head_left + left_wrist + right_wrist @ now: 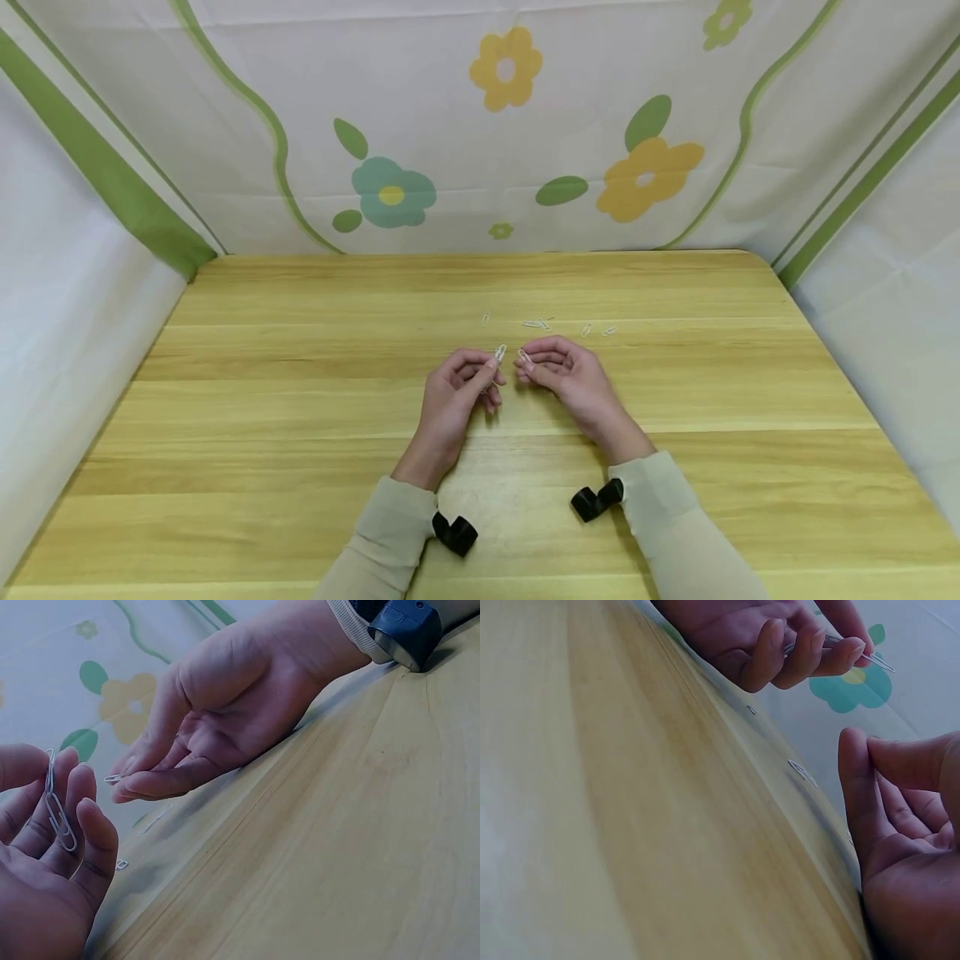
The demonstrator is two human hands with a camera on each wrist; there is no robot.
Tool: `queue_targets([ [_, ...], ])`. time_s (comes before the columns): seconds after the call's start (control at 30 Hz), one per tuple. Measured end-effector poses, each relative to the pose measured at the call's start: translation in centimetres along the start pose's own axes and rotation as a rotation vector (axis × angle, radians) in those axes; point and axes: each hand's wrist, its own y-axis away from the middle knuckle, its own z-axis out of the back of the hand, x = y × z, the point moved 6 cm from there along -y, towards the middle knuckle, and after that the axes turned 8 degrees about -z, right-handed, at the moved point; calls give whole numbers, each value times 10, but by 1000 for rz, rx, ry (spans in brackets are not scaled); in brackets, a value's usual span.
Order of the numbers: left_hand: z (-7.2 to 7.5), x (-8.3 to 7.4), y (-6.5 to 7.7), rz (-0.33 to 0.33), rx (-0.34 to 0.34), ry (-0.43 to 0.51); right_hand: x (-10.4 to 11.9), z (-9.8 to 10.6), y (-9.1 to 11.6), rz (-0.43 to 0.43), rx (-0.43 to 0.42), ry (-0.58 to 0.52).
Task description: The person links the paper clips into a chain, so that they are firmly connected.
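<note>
Between thumb and index finger, my left hand [459,390] pinches a short chain of linked white paper clips [60,817]. One clip's end sticks up past the fingertips, and another hangs down in front of the palm in the left wrist view. My right hand [572,382] pinches a single white paper clip [524,356], its loop poking out toward the left hand. A small gap separates the two hands, and the held clips do not touch. In the right wrist view the right fingertips hide their clip.
Loose paper clips lie on the wooden table beyond the hands: one paper clip [486,318] at left, a small cluster of clips [536,323] in the middle, a clip [587,329] and another clip [610,331] at right. A flowered curtain [465,125] stands behind the table.
</note>
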Motion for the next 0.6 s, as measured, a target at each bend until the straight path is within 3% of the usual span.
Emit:
queue_targets([
  [0.3, 0, -1, 0, 0, -10, -16, 0, 1, 0, 4, -11, -34],
  [0.6, 0, -1, 0, -4, -7, -43, 6, 3, 3, 87, -60, -2],
])
